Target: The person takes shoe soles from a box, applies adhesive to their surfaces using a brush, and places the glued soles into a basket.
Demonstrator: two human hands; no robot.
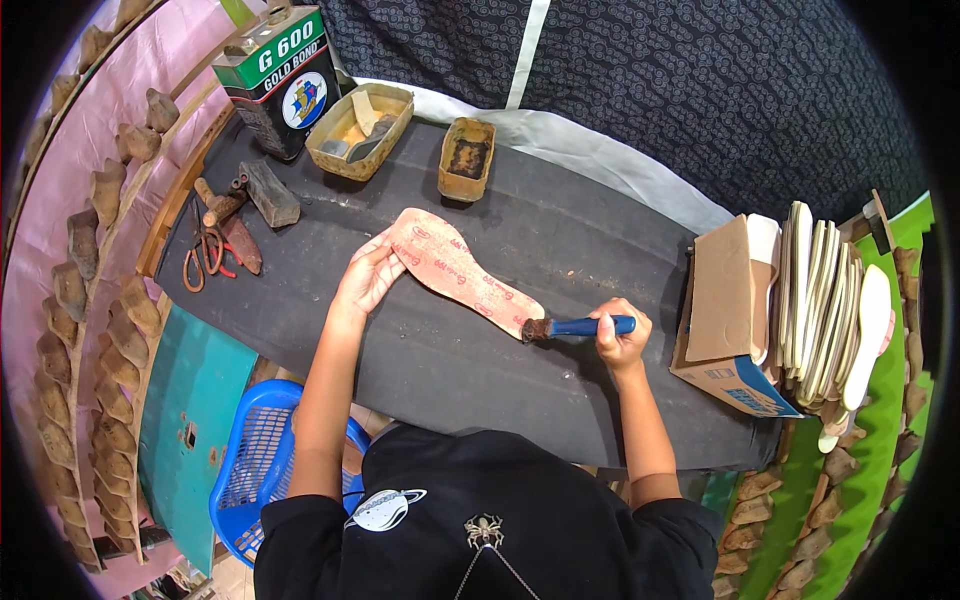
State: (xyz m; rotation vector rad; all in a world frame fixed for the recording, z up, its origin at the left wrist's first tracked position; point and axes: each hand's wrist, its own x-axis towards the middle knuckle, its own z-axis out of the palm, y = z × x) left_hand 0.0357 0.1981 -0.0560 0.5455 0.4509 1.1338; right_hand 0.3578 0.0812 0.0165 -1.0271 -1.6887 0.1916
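Observation:
My left hand (370,273) grips the wide end of a pinkish-tan insole (462,270) with red printing, held just over the dark worktable. In my right hand (624,333) is a brush with a blue handle (575,327). Its dark, clotted bristles (537,329) touch the insole's narrow end at the right. Beyond the insole stands a small tan tub (466,160) with dark residue inside. Whether the insole's underside rests on the table cannot be made out.
A metal can (280,85) and a tan tub (362,135) stand at the far left. Scissors (204,250), a hammer (220,203) and a dark block (270,195) lie left. A cardboard box (725,300) of insoles (815,300) is right; a blue basket (255,470) sits below.

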